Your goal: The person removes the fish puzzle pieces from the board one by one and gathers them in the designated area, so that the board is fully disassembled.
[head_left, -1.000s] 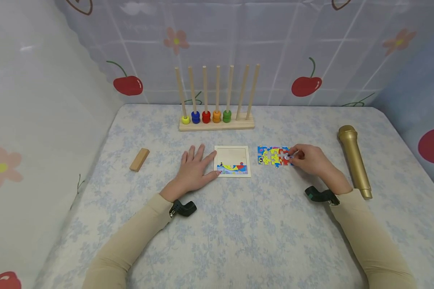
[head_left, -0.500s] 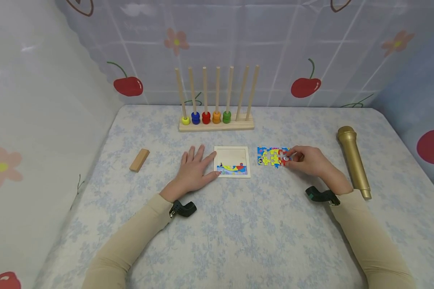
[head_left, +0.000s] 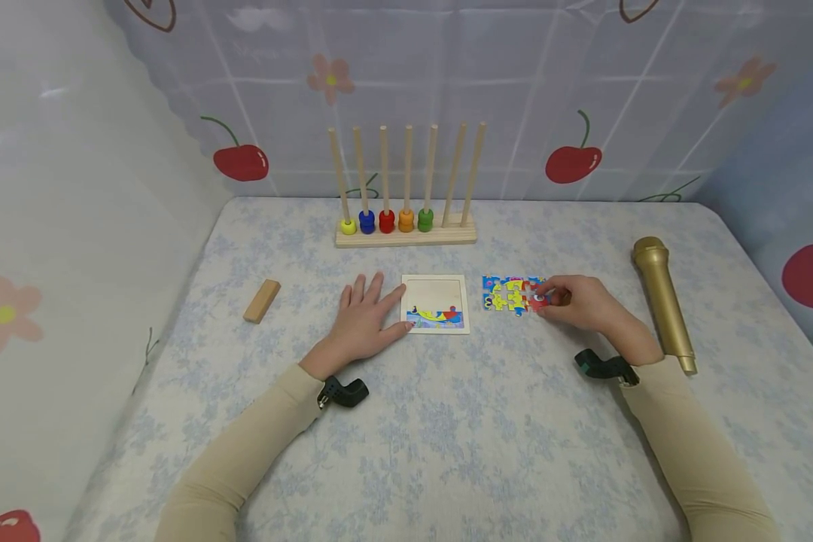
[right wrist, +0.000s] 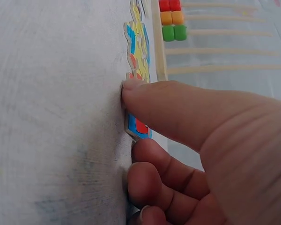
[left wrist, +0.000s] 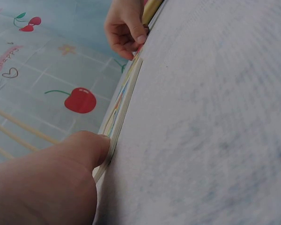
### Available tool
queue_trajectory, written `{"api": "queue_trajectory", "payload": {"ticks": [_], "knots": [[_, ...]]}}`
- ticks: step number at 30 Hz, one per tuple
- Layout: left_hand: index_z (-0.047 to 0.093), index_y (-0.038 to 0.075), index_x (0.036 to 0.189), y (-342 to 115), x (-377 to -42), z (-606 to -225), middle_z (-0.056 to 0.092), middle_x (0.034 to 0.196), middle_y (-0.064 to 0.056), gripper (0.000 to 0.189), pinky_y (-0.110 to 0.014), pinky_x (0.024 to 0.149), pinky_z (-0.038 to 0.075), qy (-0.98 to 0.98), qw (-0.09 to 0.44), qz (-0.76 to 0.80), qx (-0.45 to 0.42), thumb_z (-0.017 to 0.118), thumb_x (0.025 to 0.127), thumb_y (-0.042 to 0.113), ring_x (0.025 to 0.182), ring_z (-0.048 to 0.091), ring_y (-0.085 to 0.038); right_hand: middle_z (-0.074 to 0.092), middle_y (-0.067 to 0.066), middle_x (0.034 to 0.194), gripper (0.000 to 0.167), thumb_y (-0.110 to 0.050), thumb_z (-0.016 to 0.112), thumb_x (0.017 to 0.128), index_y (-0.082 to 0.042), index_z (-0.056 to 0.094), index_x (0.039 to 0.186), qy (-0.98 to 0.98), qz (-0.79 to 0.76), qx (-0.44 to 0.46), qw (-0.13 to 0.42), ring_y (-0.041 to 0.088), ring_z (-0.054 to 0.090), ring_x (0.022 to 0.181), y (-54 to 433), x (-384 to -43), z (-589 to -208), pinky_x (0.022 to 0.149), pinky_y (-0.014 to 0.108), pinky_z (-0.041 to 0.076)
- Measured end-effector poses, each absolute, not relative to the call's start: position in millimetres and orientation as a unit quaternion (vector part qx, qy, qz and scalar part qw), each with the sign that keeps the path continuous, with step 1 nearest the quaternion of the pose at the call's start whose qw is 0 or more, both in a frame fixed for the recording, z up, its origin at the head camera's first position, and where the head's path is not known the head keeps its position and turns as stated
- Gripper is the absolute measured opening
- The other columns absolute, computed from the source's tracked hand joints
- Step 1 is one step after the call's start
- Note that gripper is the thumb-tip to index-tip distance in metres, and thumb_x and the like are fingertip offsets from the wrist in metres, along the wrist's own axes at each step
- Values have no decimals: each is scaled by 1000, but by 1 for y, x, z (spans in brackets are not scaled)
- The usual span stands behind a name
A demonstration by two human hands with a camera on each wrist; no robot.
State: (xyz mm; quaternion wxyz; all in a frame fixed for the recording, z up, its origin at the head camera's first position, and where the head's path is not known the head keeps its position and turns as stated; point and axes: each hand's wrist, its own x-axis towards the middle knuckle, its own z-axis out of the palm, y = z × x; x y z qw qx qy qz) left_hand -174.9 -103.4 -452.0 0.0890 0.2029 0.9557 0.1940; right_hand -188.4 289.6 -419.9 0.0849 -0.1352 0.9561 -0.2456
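Observation:
My left hand (head_left: 362, 324) lies spread on the cloth. Its thumb and index fingertip touch the left side of a small wooden puzzle frame (head_left: 466, 301), whose lower part holds a colourful picture strip (head_left: 436, 319). Right of the frame lie several yellow, red and blue jigsaw pieces (head_left: 511, 293), fitted closely together. My right hand (head_left: 579, 301) pinches a red and blue jigsaw piece (right wrist: 139, 124) at the group's right end, thumb on its near edge. The other fingers are curled, and the index fingertip is hidden in the right wrist view.
A wooden peg stand (head_left: 406, 239) with coloured beads stands behind the frame. A gold microphone (head_left: 665, 301) lies right of my right hand, and a wooden block (head_left: 261, 301) lies at left. Patterned curtains rise behind the cloth-covered table (head_left: 447, 436).
My right thumb and index finger have shifted slightly at the right end of the jigsaw pieces, and more of the red piece shows. The left hand and the frame have stayed put.

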Motion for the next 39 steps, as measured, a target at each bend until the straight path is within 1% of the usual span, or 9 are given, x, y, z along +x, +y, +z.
{"api": "queue_trajectory", "payload": {"ticks": [6,23,26,29,34,36,39], "knots": [[33,24,161,-104,-175,-453,12,171,-21,73,-67,124,4,955,89,198,203,54,99,56,158,0,-48,64,6,81,25,-9,79,86,-1,72,108,956,-240,-145,86,16,53,71,291,-189,-421,65,30,44],[33,24,161,-104,-175,-453,11,171,-21,74,-67,124,4,956,87,194,204,53,99,57,158,-1,-48,63,6,81,25,-11,78,87,-1,71,108,959,-231,-143,84,16,52,71,290,-189,-422,65,30,42],[33,24,161,-104,-176,-454,12,171,-21,74,-67,124,5,956,87,193,204,53,99,57,158,0,-48,63,7,82,25,-11,78,87,-1,71,108,958,-236,-140,82,17,53,72,290,-190,-422,65,30,43],[34,24,161,-104,-176,-454,12,171,-21,73,-67,124,5,956,87,194,204,53,99,57,158,0,-48,66,12,88,27,-15,76,89,-1,70,111,960,-243,-117,72,21,59,76,291,-190,-423,66,30,45],[34,24,161,-103,-175,-453,12,171,-21,73,-67,124,5,955,87,197,205,53,99,57,158,0,-48,68,21,107,35,-22,71,94,-1,64,121,962,-259,-63,55,31,64,89,290,-191,-425,70,31,47],[34,23,161,-103,-174,-453,11,171,-21,74,-67,124,5,955,88,198,204,54,99,56,158,0,-48,67,23,111,37,-23,70,95,-1,63,124,962,-261,-58,56,31,63,89,290,-191,-425,71,32,47],[33,23,161,-103,-175,-452,11,171,-21,73,-67,124,4,955,89,199,202,53,99,56,158,-1,-48,66,23,112,38,-23,71,94,-1,63,124,962,-260,-63,57,30,61,87,289,-192,-426,70,32,46]]}}
